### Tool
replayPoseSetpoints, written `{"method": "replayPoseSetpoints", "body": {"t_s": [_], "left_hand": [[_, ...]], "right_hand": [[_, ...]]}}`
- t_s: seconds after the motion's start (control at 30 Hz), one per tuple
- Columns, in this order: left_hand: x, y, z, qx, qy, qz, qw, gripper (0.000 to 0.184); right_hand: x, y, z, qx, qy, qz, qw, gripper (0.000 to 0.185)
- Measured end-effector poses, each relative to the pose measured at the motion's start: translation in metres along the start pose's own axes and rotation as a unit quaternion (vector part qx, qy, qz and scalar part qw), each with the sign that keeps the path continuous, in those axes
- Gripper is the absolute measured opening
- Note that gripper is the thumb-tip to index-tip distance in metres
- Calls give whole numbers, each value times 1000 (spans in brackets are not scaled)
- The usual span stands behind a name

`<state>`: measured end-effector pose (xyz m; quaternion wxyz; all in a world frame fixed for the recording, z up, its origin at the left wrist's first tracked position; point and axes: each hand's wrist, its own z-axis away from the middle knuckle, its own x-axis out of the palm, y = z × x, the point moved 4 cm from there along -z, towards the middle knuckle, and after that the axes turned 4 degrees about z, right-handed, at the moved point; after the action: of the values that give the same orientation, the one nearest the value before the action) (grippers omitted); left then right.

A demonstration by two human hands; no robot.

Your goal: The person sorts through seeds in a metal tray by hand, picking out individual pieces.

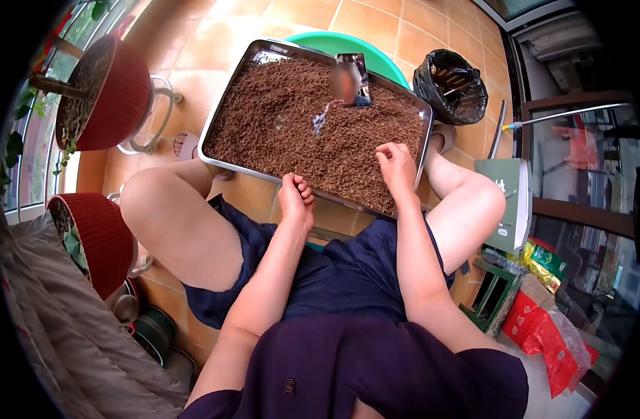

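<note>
A metal tray (pixel 212 126) full of brown granular material (pixel 285 105) lies in front of my knees. My left hand (pixel 296 202) is at the tray's near edge, palm up with its fingers curled; what it holds, if anything, is hidden. My right hand (pixel 397 167) is over the near right part of the granules, fingers bent and pinched together; anything between them is too small to make out. A phone (pixel 362 80) rests at the tray's far side, with a small bluish-white strap or charm (pixel 319 123) on the granules beside it.
Behind the tray is a green basin (pixel 348 45), with a black-bagged bin (pixel 451 87) to its right. Red flowerpots (pixel 121 98) stand at the left. A green box (pixel 502 206) and red packaging (pixel 543 339) are at the right.
</note>
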<state>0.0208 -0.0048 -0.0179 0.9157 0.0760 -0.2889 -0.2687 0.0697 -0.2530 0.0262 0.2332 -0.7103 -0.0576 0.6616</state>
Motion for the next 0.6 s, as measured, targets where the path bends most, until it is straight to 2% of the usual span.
{"method": "replayPoseSetpoints", "body": {"t_s": [0.07, 0.13, 0.23, 0.33, 0.47, 0.6], "left_hand": [[-1, -1, -2, -1, -2, -2, 1000, 23], [-1, -2, -2, -4, -2, -5, 1000, 23], [-3, -2, -1, -8, 2, -6, 1000, 23], [-5, 1, -1, -7, 3, -1, 1000, 23], [-3, -1, -1, -10, -2, -6, 1000, 23], [0, -5, 0, -19, -14, -8, 1000, 22]], "right_hand": [[10, -12, 7, -27, -36, -46, 998, 6], [23, -25, 15, -69, -79, -29, 994, 8], [41, -32, 22, -118, -99, 62, 986, 7], [45, -30, 22, -103, -105, 57, 988, 6], [36, -9, 13, 8, -122, -73, 990, 9], [23, 16, 4, 23, -70, -100, 992, 13]]}}
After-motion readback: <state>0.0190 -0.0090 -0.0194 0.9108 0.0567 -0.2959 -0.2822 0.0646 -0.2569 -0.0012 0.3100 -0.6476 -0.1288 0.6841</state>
